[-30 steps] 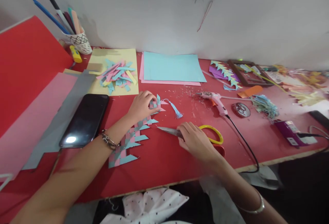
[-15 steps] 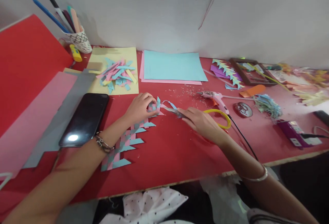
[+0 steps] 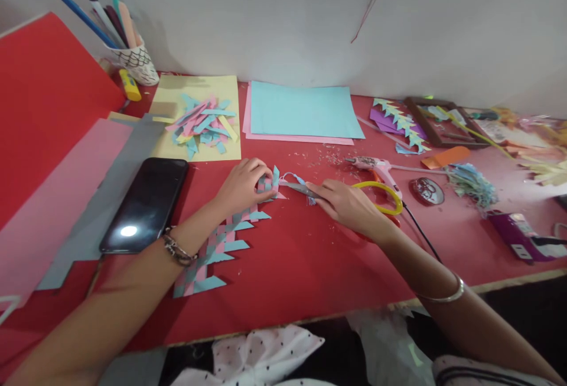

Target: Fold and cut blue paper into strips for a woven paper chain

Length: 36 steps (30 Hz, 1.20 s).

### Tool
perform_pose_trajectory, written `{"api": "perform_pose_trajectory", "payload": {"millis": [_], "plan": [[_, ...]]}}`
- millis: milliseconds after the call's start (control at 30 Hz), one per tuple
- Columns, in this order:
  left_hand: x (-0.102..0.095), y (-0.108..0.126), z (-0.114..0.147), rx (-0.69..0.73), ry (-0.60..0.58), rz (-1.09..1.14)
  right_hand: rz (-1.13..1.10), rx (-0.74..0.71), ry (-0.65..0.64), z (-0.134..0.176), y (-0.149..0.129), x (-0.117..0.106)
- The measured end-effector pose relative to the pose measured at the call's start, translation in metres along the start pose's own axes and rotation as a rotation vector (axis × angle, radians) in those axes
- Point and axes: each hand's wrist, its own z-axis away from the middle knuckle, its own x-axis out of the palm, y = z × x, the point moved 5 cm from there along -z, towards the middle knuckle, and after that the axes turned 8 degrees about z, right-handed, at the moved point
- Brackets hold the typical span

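My left hand [image 3: 248,184] is closed around the upper end of a woven paper strip [image 3: 239,223] in pink and light blue. Pointed blue ends stick out along the strip's right side, and its lower part lies on the table. My right hand [image 3: 345,201] grips scissors [image 3: 301,188] around their closed blades, with the yellow handle loop [image 3: 384,191] behind the hand. The blade tip meets, or nearly meets, the pink end at the strip's top. Beside the blades lies a small blue tassel [image 3: 296,178] with a thin loop, partly hidden.
A black phone [image 3: 144,206] lies left of the strip. Behind are cut paper pieces [image 3: 206,123] on a yellow sheet, and blue paper [image 3: 305,111]. A pink glue gun [image 3: 376,167], a small round tin [image 3: 426,191] and a purple box [image 3: 509,232] stand at right.
The view has shifted slightly, so the things at right appear farther right. Both hands keep their grips, and the scissors' tip stays at the strip's top end.
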Motion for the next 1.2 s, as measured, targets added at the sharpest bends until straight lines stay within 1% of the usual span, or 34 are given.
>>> {"api": "perform_pose_trajectory", "payload": {"millis": [233,467,600,867,1200], "plan": [[0.0001,0.0002,0.0002,0.010,0.006,-0.018,0.034,0.010,-0.016,-0.0028,-0.0033,-0.0016],[-0.0003,0.0005,0.0008,0.020,0.004,-0.011,0.045,-0.026,-0.031,-0.0035,-0.0047,-0.0021],[0.0000,0.0000,0.0008,0.017,0.007,-0.016,0.044,-0.024,-0.027,-0.0050,-0.0052,-0.0026],[0.0000,0.0010,0.0005,0.047,0.020,-0.012,0.043,-0.008,-0.057,-0.0065,-0.0064,-0.0046],[0.0001,0.0017,-0.0003,0.065,0.022,-0.012,0.051,-0.016,-0.059,-0.0090,-0.0070,-0.0008]]}}
